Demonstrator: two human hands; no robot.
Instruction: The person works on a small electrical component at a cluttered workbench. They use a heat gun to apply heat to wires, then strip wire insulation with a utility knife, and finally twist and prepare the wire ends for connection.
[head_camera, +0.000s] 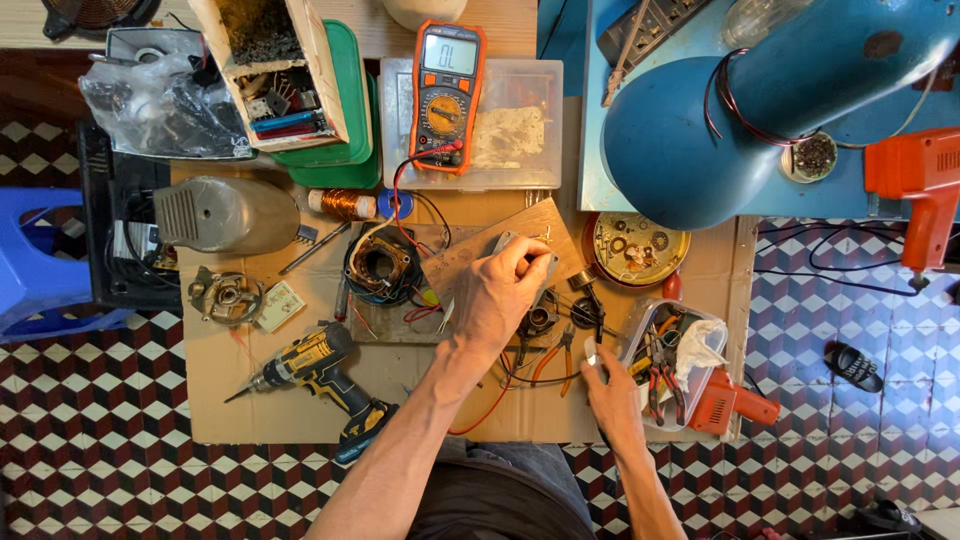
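Colours on the cluttered workbench

The multimeter (446, 95) is orange and grey; the cordless drill (318, 377) yellow and black; the wire spool (343, 204) coppery. A blue lamp shade (740, 110) overhangs brown cardboard (250, 400), over maroon, black and white chequered floor tiles (90, 440).

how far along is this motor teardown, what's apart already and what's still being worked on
Apart already: the grey housing, an end bracket and the wound stator lie separate on the cardboard. In hand: the left hand pinches a small metal piece on the wooden board; the right hand holds a small light-coloured item, too small to identify. Left: nothing is rejoined, and the multimeter leads run toward the stator.
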